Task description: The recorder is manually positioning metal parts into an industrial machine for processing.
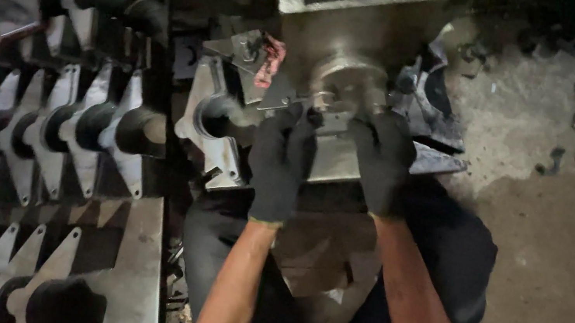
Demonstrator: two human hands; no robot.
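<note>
Both gloved hands' fingers (pixel 326 122) on metal workpiece (pixel 335 158), under spindle (pixel 348 85)

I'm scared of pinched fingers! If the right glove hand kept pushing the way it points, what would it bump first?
Most likely the round metal spindle of the machine: the right hand points up at it, fingertips already beside it. Depth is unclear.

gloves (pixel 280 160): dark knit cloth | castings (pixel 85 126): dull grey metal, probably rough
</note>
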